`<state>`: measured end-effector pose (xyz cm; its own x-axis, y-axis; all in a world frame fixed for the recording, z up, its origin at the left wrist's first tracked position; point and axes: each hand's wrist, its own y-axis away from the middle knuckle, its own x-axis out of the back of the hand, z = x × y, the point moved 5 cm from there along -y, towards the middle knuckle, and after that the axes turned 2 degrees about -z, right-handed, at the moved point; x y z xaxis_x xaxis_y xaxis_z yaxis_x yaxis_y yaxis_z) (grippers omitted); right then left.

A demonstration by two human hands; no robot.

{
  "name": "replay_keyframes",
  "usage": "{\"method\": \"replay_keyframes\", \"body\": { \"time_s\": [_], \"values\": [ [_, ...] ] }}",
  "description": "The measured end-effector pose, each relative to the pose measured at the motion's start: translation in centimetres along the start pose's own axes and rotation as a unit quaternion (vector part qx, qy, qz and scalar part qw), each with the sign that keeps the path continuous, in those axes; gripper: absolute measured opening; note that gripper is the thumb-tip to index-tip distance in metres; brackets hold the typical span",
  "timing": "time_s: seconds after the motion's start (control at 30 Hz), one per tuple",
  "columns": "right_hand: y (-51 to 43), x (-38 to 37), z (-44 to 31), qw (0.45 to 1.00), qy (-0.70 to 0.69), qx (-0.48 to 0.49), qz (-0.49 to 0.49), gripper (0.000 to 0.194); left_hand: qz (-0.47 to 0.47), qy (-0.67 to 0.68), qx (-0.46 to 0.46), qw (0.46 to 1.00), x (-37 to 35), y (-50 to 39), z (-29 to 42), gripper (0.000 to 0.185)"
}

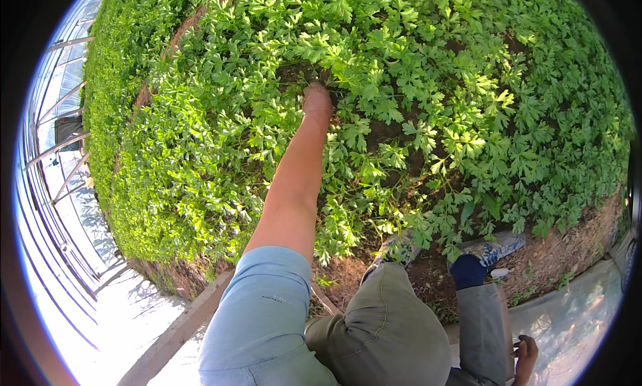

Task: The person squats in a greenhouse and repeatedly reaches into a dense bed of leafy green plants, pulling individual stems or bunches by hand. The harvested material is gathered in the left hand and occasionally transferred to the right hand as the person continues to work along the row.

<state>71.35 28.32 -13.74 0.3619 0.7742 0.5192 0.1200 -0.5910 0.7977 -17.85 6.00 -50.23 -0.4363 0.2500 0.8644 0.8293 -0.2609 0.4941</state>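
My left arm, in a light blue sleeve, reaches forward into a dense bed of celery-like leafy plants (371, 80). Low among the stems is my left hand (317, 99), beside a small patch of dark soil (296, 74). Leaves and the back of the hand hide its fingers, so any grip is unseen. My right hand (525, 357) hangs at the lower right, just beyond my grey trouser leg (482, 331). Its fingers are loosely bent and darkened at the tips, with nothing visible in them.
My patterned shoes (501, 248) stand at the bed's near edge, partly under leaves. A small white object (499, 273) lies on the soil beside one. A pale beam (173, 331) slants across the lower left. Plastic sheeting (562, 310) borders the right; greenhouse framing (62, 145) curves along the left.
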Motion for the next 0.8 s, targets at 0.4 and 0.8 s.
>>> {"method": "replay_keyframes", "body": {
  "time_s": [0.4, 0.8],
  "values": [
    [0.2, -0.3, 0.0, 1.000, 0.003, -0.018, 0.008, 0.028, 0.001, -0.093, -0.052, 0.994, -1.8, -2.8, 0.1, 0.036],
    [0.2, -0.2, -1.5, 1.000, 0.011, 0.012, -0.005, 0.030, -0.331, 0.353, -0.048, 0.874, 3.4, 25.2, -14.9, 0.040]
  ]
}}
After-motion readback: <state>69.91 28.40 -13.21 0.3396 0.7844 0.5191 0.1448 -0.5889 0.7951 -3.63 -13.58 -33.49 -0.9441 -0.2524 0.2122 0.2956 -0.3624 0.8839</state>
